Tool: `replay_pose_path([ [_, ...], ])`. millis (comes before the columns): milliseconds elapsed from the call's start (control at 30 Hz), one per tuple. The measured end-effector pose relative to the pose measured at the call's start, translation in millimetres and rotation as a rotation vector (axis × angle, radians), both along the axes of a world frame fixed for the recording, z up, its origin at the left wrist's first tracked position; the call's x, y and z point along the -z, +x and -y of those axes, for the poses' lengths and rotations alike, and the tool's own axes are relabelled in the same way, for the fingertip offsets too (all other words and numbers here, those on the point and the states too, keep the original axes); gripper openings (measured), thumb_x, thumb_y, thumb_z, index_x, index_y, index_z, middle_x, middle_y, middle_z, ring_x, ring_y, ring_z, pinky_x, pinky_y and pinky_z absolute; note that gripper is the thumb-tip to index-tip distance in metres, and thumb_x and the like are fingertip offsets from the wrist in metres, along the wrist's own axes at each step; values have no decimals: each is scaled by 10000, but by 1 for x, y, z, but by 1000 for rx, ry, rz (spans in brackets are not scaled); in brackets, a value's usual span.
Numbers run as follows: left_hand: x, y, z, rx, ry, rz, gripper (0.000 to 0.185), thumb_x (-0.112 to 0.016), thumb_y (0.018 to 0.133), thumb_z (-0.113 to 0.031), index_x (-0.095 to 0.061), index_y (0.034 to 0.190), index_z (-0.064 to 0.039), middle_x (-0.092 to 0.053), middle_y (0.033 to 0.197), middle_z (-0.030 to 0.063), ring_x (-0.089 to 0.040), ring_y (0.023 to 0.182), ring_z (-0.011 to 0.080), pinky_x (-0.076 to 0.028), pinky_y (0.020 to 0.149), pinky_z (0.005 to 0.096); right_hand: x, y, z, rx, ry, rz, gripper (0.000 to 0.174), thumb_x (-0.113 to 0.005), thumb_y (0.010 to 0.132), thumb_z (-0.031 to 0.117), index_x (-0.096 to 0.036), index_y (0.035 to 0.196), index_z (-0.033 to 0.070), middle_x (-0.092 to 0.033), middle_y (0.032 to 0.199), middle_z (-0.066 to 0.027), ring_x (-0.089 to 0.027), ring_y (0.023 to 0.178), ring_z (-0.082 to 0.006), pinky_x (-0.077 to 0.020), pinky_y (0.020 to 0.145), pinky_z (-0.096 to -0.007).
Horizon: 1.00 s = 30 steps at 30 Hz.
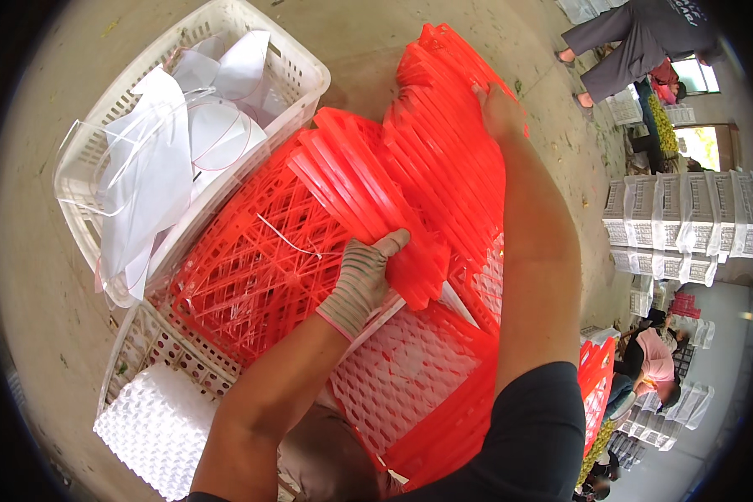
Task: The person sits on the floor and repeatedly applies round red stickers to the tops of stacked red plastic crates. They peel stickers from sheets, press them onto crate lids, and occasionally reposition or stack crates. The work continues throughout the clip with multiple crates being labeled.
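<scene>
My left hand (364,276), in a striped knit glove, grips the near end of a stack of nested red plastic baskets (357,182), thumb on top of the rims. Beyond it to the right leans a larger nested stack of red plastic baskets (445,150). My right hand (501,113), somewhat blurred, holds that stack's far right edge; its fingers are partly hidden. Below the left hand a red lattice basket (251,276) lies with a white tie string (288,235) across it. Closer to me, a red basket (414,370) contains a white foam net liner.
A white plastic crate (295,69) with white sheets and straps stands at left. A roll of white foam netting (157,427) rests in a crate at lower left. Wrapped white crates (678,219) are stacked at right. Several people are nearby, one standing person (640,44) at upper right.
</scene>
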<state>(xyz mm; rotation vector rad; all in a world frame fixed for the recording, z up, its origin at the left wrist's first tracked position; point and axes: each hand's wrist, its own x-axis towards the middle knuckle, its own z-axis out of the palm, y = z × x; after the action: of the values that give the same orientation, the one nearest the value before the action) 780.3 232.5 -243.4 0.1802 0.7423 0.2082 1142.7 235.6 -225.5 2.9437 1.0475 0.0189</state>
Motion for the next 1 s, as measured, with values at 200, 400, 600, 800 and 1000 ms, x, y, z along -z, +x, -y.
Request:
replay_pose_path([
  [200,-9,16,9,-19,146,-114,466,-735,830,-2,-554,1254,-70,-628,1211,106,-637,1058,276,-596,850,478,-11,18,-12,19,16,-114,750,-529,931,635,-557,1341,8,-637,1253,-264,-599,1190,-403,-473,995,-484],
  [400,-6,25,6,-52,76,-211,532,-752,817,-9,-521,1293,-63,-624,1198,130,-631,1063,297,-606,813,484,9,38,28,48,245,-406,1077,-652,772,747,-436,1463,-51,-526,1431,-263,-504,1345,-359,-394,1109,-438],
  [600,-4,21,4,-65,7,-123,522,-739,821,15,-524,1291,-62,-627,1205,131,-637,1070,311,-609,815,499,14,25,26,128,95,-337,1029,-535,831,784,-482,1430,-51,-542,1418,-252,-510,1336,-360,-392,1103,-443],
  [800,2,21,5,-57,-12,-82,511,-714,829,12,-540,1299,-84,-632,1222,112,-631,1103,318,-577,901,531,-7,8,6,70,-55,-213,955,-471,884,761,-536,1372,-57,-582,1357,-265,-541,1297,-370,-413,1076,-442],
  [1000,-17,16,4,-114,-36,52,534,-684,828,58,-531,1318,-93,-633,1221,119,-632,1106,325,-586,884,533,-26,2,-1,-15,-35,-190,909,-468,904,739,-597,1284,-77,-648,1224,-292,-608,1195,-397,-450,1008,-460],
])
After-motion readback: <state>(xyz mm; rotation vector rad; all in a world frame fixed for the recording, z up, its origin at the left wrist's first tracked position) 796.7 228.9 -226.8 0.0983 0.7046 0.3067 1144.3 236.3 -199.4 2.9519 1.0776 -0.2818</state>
